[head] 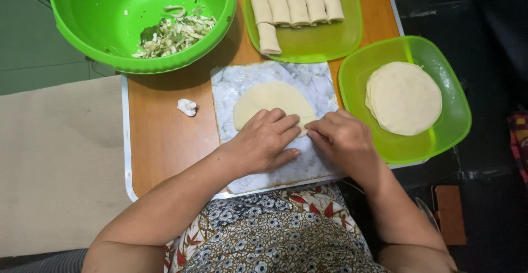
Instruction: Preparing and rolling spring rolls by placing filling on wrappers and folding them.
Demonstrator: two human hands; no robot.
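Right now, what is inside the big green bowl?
The big green bowl holds a small heap of chopped green and white vegetables. The rest of its bottom is bare; what lies under the heap cannot be seen.

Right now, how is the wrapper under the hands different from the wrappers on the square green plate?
The wrapper under the hands lies alone on the marble board, its near edge covered by both hands. The stacked wrappers lie untouched, fully round, piled on the square green plate. Both are pale, thin dough.

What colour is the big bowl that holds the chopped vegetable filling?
The bowl is bright green, seen best in the head view, at the top left of the table.
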